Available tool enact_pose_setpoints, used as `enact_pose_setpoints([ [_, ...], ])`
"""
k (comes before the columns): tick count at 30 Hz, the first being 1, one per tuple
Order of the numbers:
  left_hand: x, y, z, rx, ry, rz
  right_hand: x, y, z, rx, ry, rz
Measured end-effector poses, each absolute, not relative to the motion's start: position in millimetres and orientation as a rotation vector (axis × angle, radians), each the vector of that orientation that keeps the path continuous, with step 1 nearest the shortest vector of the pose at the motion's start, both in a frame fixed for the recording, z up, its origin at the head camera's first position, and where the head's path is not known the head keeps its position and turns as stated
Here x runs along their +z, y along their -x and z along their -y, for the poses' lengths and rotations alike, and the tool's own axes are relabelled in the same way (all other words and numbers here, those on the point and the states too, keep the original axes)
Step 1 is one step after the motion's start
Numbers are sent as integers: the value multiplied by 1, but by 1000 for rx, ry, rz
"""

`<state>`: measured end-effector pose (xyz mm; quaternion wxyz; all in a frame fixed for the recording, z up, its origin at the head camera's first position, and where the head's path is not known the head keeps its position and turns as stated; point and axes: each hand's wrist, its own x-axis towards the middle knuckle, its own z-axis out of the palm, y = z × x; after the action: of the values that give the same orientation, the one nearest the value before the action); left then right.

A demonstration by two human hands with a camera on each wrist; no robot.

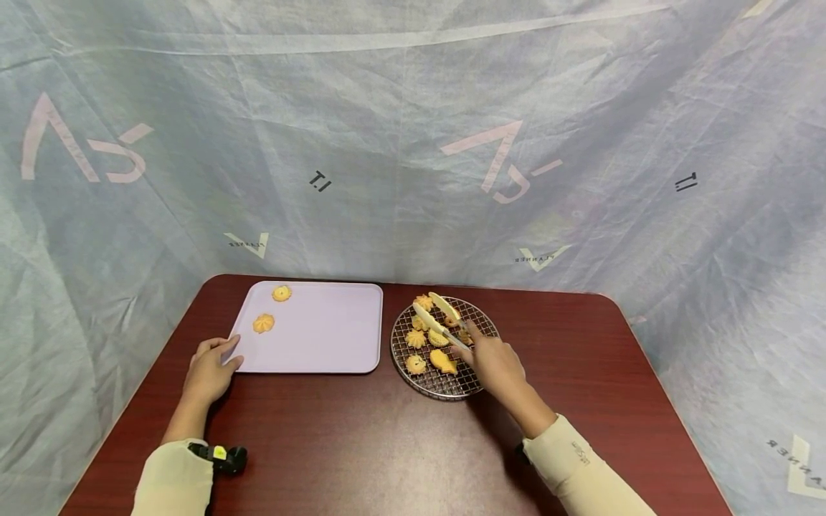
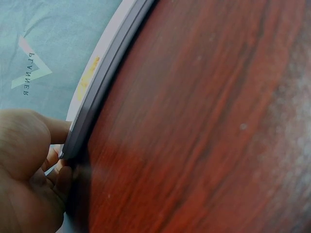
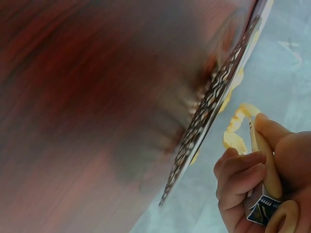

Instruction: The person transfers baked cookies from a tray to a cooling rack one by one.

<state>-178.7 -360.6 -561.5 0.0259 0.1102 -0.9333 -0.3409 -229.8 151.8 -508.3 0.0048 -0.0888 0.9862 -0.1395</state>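
A pale lilac tray (image 1: pixel 323 326) lies at the table's left, two piped flower-shaped cookies (image 1: pixel 263 323) near its left end. My left hand (image 1: pixel 209 369) pinches the tray's near left corner; in the left wrist view the thumb is over the rim and the fingers are below. On the right is a round wire rack (image 1: pixel 452 388) holding several cookies, one of them fish-shaped (image 1: pixel 443 361). Above it, my right hand (image 1: pixel 497 365) grips cream-tipped tongs (image 1: pixel 427 318), whose tips stand apart over the rack's far left cookies. Whether they touch a cookie, I cannot tell.
The dark red wooden table (image 1: pixel 348 444) extends in front of the tray and rack. A grey printed cloth (image 1: pixel 400 215) hangs behind the table and along both sides. A black wrist device (image 1: pixel 222 459) sits at the left sleeve.
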Motion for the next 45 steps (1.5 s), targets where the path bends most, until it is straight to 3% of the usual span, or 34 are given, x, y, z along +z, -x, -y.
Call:
enact_pose_setpoints([
  [45,-560,178,360,-1070,-359,2892,-507,237,-166,-353,252,-3060],
])
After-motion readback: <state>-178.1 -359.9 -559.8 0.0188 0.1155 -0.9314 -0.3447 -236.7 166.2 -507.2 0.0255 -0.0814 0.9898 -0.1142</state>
